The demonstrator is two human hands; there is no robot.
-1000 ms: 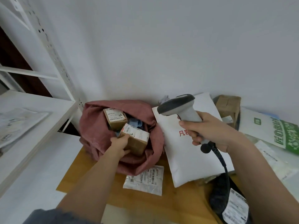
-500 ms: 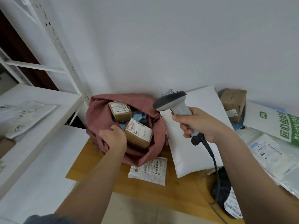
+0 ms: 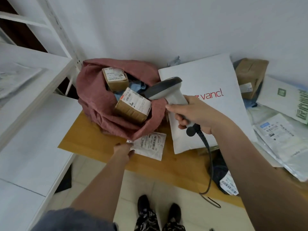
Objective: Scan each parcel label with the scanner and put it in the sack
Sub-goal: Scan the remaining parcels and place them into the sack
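Note:
The dark red cloth sack (image 3: 93, 100) stands open on the wooden table (image 3: 86, 139), by the wall. Inside it lie two brown labelled boxes, one at the back (image 3: 115, 79) and one in front (image 3: 133, 105). A small flat white parcel (image 3: 150, 145) with barcodes lies on the table just in front of the sack. My left hand (image 3: 124, 151) pinches its left corner. My right hand (image 3: 191, 114) grips the grey scanner (image 3: 164, 88) by the handle, its head over the sack's right rim.
A big white "vancl" mailer (image 3: 208, 100) leans against the wall right of the sack. A brown parcel (image 3: 250, 77), several flat plastic mailers (image 3: 280, 139) and a dark parcel (image 3: 223, 179) lie further right. White shelving (image 3: 33, 90) stands at the left. The scanner cable (image 3: 210, 165) hangs over the table edge.
My left hand has let go of the front box, left the sack and come down to the small white parcel on the table. The scanner has moved slightly towards the sack.

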